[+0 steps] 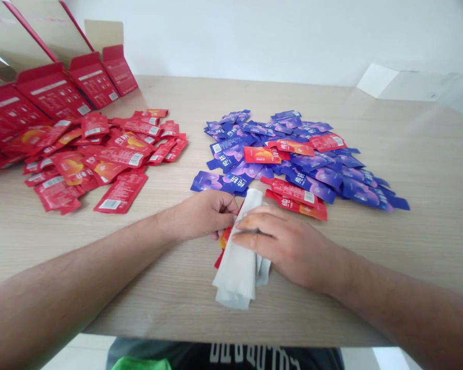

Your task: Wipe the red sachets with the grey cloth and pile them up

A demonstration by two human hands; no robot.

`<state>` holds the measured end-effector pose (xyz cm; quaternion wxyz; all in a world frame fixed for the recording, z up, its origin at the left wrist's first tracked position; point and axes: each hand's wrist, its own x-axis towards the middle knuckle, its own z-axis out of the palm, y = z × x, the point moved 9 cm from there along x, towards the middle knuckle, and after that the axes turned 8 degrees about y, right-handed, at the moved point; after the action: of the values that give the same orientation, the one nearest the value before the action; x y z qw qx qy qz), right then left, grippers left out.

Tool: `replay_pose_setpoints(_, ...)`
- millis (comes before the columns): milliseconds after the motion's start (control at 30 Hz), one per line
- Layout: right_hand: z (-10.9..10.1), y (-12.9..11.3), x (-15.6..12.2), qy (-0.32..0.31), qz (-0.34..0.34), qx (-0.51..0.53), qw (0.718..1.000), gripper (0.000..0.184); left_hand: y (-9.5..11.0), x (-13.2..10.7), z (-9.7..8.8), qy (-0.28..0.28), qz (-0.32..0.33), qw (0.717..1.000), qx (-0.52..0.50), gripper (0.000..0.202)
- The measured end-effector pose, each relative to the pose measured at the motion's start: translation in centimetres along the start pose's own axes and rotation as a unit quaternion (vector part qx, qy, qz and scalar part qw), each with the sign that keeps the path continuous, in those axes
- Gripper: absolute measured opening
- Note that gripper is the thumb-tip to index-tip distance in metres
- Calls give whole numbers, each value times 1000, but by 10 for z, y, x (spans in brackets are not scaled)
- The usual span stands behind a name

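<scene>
A folded white cloth [239, 262] lies on the wooden table [177, 288] near the front edge. My right hand [289, 246] presses flat on it, fingers stretched out and together. Under the cloth sits a red sachet [224, 239], only its edge showing. My left hand [204, 213] is curled beside the cloth, its fingertips pinching that red sachet at the cloth's left side.
A pile of red sachets [100, 154] covers the left of the table. A pile of purple sachets [293, 159] with a few red ones mixed in lies centre right. Open red cartons [54, 87] stand at the back left. A white folded box [401, 85] lies far right.
</scene>
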<state>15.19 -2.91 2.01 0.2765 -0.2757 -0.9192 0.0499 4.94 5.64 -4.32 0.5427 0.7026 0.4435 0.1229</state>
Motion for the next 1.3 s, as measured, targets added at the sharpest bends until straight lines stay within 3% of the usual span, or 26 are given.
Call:
replay_pose_setpoints(133, -1, 6, 0, 21, 31, -6, 999, 31, -1, 2, -4, 23, -8, 1000, -12, 10)
replay_pose_setpoints(267, 6, -6, 1, -6, -2, 16, 1000, 28, 1, 2, -4, 23, -2, 1000, -6, 10)
replay_pose_setpoints(433, 3, 5, 4, 26, 55, -2, 998, 28, 2, 2, -6, 44, -17, 999, -16, 13)
replay_pose_setpoints(633, 13, -14, 7, -4, -28, 2, 1000, 26, 2, 3, -8, 57, -17, 998, -19, 13)
replay_pose_setpoints(800, 6, -5, 7, 33, 22, -17, 999, 27, 3, 2, -10, 76, -20, 997, -14, 16)
replay_pose_setpoints(967, 12, -13, 7, -4, -15, -11, 1000, 27, 4, 1, -10, 77, -18, 997, 9, 14)
replay_pose_setpoints(1100, 5, -1, 9, 39, 34, -24, 998, 28, 11, 0, -17, 112, 19, 991, 67, 16)
replay_pose_setpoints(1300, 12, -13, 9, 11, -25, -14, 1000, 26, 5, 1, -8, 74, -17, 997, 28, 13)
